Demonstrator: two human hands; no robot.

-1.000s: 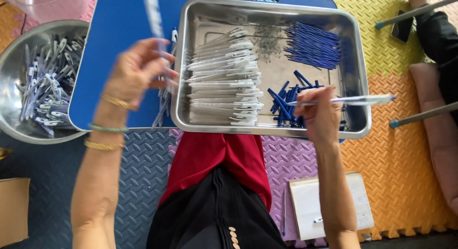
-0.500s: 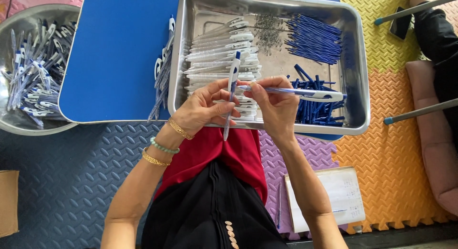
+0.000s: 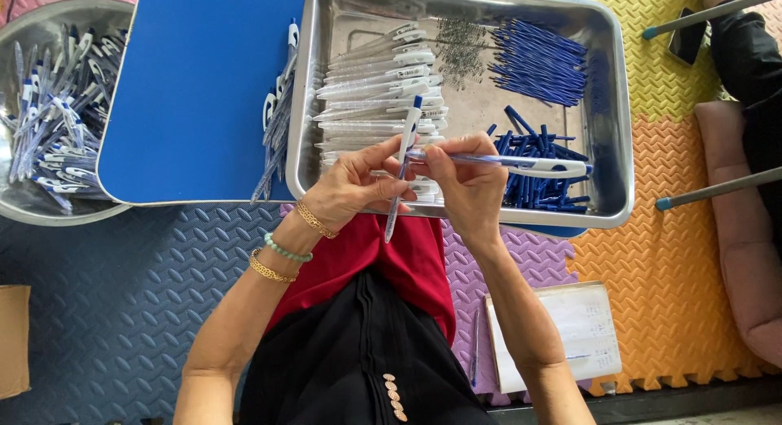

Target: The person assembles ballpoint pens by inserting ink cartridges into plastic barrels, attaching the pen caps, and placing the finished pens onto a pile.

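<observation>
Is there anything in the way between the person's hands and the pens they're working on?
Nothing visible. The left hand already holds one white-and-blue pen upright, and the right hand grips a second pen lying sideways, both above the near rim of the metal tray.

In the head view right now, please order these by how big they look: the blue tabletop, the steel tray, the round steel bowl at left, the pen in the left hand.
1. Steel tray and blue tabletop: look alike; the tray hides part of the tabletop.
2. Round steel bowl, cut by the frame.
3. Pen in the left hand.

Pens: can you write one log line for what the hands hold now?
left hand: holds upright pen | right hand: holds sideways pen barrel | below: steel tray
</observation>
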